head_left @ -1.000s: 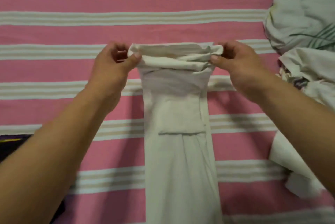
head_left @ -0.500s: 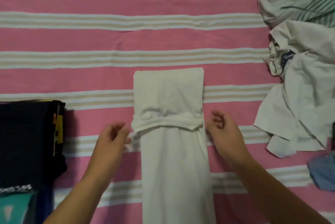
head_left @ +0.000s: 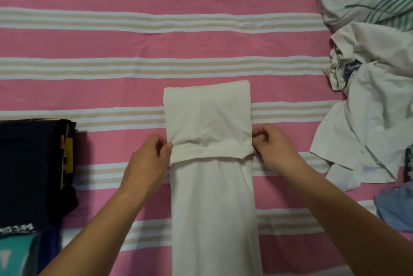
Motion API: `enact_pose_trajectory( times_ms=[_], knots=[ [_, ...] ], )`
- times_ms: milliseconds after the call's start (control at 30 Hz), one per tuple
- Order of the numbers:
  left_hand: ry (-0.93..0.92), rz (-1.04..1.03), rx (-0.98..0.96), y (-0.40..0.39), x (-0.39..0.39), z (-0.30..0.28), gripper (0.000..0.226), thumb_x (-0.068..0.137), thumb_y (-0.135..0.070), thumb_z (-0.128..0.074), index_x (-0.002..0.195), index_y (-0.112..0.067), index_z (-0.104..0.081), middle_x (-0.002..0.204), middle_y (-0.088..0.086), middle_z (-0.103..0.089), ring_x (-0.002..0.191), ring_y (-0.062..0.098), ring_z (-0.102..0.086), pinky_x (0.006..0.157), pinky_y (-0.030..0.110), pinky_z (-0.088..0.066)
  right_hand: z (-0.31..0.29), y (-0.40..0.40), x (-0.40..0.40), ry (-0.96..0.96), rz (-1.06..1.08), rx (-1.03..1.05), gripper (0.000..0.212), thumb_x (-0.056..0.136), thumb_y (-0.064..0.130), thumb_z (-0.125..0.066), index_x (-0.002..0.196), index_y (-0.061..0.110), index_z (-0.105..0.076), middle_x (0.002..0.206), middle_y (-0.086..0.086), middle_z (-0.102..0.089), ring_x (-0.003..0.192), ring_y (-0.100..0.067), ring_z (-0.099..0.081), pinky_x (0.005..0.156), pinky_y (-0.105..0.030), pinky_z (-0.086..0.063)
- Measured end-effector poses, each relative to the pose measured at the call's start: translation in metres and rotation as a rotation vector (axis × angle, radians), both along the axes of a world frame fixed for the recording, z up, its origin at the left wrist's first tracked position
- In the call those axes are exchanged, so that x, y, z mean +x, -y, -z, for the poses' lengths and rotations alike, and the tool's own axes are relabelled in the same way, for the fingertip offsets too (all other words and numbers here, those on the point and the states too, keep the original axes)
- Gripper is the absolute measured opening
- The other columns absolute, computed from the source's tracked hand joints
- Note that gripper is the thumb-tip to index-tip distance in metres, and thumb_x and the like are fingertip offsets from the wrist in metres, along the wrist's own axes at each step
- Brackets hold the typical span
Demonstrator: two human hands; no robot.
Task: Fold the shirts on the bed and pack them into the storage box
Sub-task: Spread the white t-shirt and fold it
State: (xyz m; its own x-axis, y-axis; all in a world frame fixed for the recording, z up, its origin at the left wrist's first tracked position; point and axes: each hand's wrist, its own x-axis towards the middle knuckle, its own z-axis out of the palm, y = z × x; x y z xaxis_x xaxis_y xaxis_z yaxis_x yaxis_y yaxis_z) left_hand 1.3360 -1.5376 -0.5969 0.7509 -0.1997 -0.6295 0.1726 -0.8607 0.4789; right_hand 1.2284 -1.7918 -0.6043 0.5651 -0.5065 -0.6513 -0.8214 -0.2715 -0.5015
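A white shirt point(head_left: 212, 197), folded into a long narrow strip, lies down the middle of the pink striped bed point(head_left: 111, 43). Its far end is folded back toward me into a flat flap point(head_left: 207, 114). My left hand point(head_left: 147, 161) pinches the flap's left corner at its near edge. On the other side, my right hand point(head_left: 274, 148) pinches the right corner. A heap of unfolded white shirts point(head_left: 371, 101) lies at the right. No storage box is visible.
A stack of folded dark clothes point(head_left: 33, 168) sits at the left edge, with a teal piece point(head_left: 15, 253) below it. A blue garment point(head_left: 395, 206) lies at the right edge, below the white heap.
The far end of the white shirt, held up a second ago, has been folded down toward me. My hands let go half a second ago and now pinch the flap's two near corners.
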Motion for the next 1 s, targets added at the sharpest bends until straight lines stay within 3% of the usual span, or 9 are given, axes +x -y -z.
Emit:
enact_pose_trajectory(
  times_ms=[100,200,233,300,400,633,800,900,1000],
  knots=[
    [0.446,0.216,0.151,-0.001,0.006,-0.009,0.028,0.095,-0.04,-0.061,0.112,-0.018,-0.058,0.111,0.005,-0.057,0.093,0.026,-0.056,0.073,0.041,-0.05,-0.021,0.008,0.01,0.116,-0.2,-0.381,0.027,0.099,0.012,-0.052,0.124,0.019,-0.06,0.121,0.0,-0.059,0.104,-0.018,-0.059,0.087,-0.03,-0.046],
    [0.779,0.472,-0.025,0.019,0.029,-0.007,0.046,0.098,-0.037,-0.053,0.136,-0.011,-0.056,0.14,0.017,-0.048,0.128,0.037,-0.045,0.099,0.051,-0.041,-0.037,-0.01,0.043,0.458,-0.429,-0.632,0.039,0.101,0.017,-0.048,0.139,0.012,-0.052,0.144,-0.009,-0.046,0.132,-0.027,-0.042,0.108,-0.035,-0.035],
    [0.773,0.6,-0.011,0.029,0.035,0.002,0.053,0.1,-0.042,-0.047,0.145,-0.013,-0.05,0.151,0.017,-0.041,0.14,0.038,-0.036,0.107,0.053,-0.036,-0.029,-0.017,0.054,0.469,-0.573,-0.632,0.045,0.102,0.023,-0.044,0.145,0.012,-0.046,0.153,-0.011,-0.039,0.142,-0.031,-0.033,0.116,-0.042,-0.027],
    [0.646,0.738,0.075,0.053,0.038,0.026,0.063,0.104,-0.052,-0.032,0.159,-0.021,-0.029,0.167,0.015,-0.018,0.154,0.038,-0.012,0.121,0.055,-0.02,-0.002,-0.027,0.069,0.262,-0.815,-0.589,0.059,0.105,0.041,-0.03,0.158,0.017,-0.025,0.167,-0.009,-0.015,0.154,-0.034,-0.005,0.124,-0.053,-0.007],
    [0.523,0.68,0.169,0.075,0.04,0.068,0.066,0.104,-0.058,-0.016,0.163,-0.034,0.001,0.17,0.006,0.012,0.155,0.032,0.016,0.125,0.055,0.002,0.044,-0.015,0.078,0.05,-0.939,-0.622,0.069,0.103,0.06,-0.013,0.161,0.025,0.001,0.169,0.001,0.011,0.153,-0.029,0.019,0.123,-0.057,0.004],
    [0.565,0.642,0.17,0.081,0.042,0.09,0.065,0.104,-0.057,-0.017,0.162,-0.037,0.006,0.17,0.004,0.014,0.155,0.031,0.018,0.125,0.056,0.002,0.07,-0.01,0.08,0.126,-0.899,-0.661,0.065,0.105,0.057,-0.014,0.161,0.027,-0.001,0.169,0.001,0.006,0.154,-0.029,0.016,0.124,-0.054,0.005],
    [0.612,0.679,0.274,0.076,0.023,0.061,0.065,0.105,-0.053,-0.014,0.163,-0.027,0.003,0.169,0.01,0.015,0.155,0.031,0.018,0.124,0.056,0.004,0.051,-0.026,0.068,0.07,-0.867,-0.71,0.065,0.105,0.053,-0.014,0.161,0.024,0.004,0.168,-0.003,0.014,0.152,-0.03,0.021,0.123,-0.054,0.007],
    [0.657,0.744,0.129,0.038,-0.052,0.043,0.068,0.106,-0.048,-0.028,0.164,-0.022,-0.005,0.17,0.012,0.011,0.156,0.033,0.013,0.124,0.057,-0.001,0.037,-0.056,-0.006,0.164,-0.899,-0.68,0.066,0.105,0.046,-0.027,0.162,0.017,-0.008,0.169,-0.007,0.006,0.154,-0.031,0.014,0.123,-0.055,-0.003],
    [0.549,0.878,0.058,-0.038,-0.161,0.04,0.069,0.103,-0.048,-0.041,0.163,-0.023,-0.018,0.17,0.013,-0.006,0.157,0.035,0.004,0.123,0.059,-0.013,0.037,-0.082,-0.127,0.12,-1.002,-0.609,0.065,0.105,0.046,-0.031,0.161,0.015,-0.017,0.169,-0.008,0.001,0.155,-0.031,0.007,0.123,-0.055,-0.008]
  ],
)
